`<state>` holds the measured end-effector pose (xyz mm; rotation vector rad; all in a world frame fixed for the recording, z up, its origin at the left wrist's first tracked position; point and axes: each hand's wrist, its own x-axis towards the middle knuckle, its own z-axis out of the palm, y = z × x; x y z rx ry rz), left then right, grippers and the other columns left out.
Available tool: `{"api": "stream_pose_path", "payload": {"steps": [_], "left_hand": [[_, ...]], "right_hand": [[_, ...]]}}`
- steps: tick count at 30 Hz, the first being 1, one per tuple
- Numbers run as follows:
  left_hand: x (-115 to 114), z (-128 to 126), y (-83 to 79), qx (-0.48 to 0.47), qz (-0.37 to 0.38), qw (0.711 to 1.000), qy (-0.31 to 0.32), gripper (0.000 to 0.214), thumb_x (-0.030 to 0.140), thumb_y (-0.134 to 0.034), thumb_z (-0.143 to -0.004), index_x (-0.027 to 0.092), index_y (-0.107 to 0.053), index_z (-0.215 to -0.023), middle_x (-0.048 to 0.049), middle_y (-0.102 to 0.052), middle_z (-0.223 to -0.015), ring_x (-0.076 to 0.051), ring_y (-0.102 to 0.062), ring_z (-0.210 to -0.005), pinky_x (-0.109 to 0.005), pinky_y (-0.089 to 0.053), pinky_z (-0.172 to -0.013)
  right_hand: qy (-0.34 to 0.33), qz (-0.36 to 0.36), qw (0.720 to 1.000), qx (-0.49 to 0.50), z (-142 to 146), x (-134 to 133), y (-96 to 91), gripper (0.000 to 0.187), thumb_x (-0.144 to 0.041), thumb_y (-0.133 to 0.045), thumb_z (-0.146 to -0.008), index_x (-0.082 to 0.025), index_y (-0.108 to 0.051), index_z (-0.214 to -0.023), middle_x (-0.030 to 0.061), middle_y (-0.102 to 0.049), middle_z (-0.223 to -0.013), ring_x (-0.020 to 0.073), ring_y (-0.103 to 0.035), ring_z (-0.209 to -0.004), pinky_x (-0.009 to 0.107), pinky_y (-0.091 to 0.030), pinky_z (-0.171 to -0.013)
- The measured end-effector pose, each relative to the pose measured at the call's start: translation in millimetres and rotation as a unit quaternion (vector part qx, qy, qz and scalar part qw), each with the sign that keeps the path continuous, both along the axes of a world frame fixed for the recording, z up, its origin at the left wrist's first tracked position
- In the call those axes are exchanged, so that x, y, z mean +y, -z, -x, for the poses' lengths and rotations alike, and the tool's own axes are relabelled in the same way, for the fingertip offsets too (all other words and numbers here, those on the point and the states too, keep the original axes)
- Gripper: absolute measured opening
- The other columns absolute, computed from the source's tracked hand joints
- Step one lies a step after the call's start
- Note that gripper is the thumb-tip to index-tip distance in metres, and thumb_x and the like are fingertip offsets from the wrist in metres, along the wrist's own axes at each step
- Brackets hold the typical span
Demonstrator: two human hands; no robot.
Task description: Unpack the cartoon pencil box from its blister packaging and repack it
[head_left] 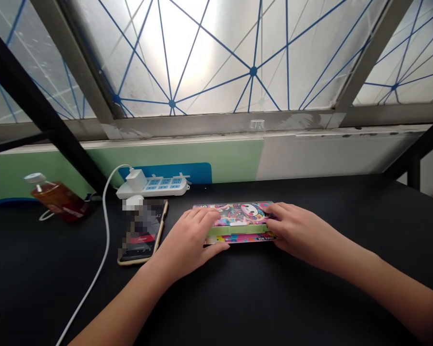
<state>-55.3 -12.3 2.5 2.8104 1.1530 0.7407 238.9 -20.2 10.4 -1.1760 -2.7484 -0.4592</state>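
A flat, brightly printed pencil box (238,218) with a green front edge lies on the black table (274,298) in front of me. My left hand (191,238) grips its left end, fingers over the lid and thumb against the front edge. My right hand (298,230) grips the right end the same way, fingers curled on the lid. The box rests on the table, its lid down.
A phone (142,233) lies left of the box, a white cable (101,259) running past it to a charger in a white power strip (153,186) by the wall. A bottle of reddish drink (57,199) lies at far left. Black frame bars stand at both sides.
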Motion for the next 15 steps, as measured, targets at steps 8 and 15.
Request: {"api": "stream_pose_path", "payload": {"steps": [8, 15], "left_hand": [[11, 7, 7.9, 0.012, 0.077, 0.993, -0.092, 0.071, 0.06, -0.059, -0.093, 0.02, -0.043, -0.149, -0.0173, -0.047, -0.154, -0.038, -0.037, -0.145, -0.059, -0.032, -0.115], [9, 10, 7.1, -0.063, 0.098, 0.992, -0.046, 0.073, 0.052, -0.078, -0.08, 0.028, -0.051, -0.143, -0.0135, -0.055, -0.136, -0.033, -0.046, -0.133, -0.05, -0.046, -0.108]], "right_hand": [[-0.007, 0.045, 0.998, 0.052, -6, -9, -0.8, 0.009, -0.03, -0.067, -0.085, -0.024, -0.072, -0.088, 0.0121, -0.068, -0.12, 0.0318, -0.068, -0.103, 0.048, -0.055, -0.093], [0.05, 0.103, 0.981, 0.155, -13, 12, -9.2, 0.039, -0.06, -0.054, -0.094, -0.026, -0.067, -0.105, 0.0113, -0.07, -0.116, 0.029, -0.068, -0.1, 0.043, -0.056, -0.084]]}}
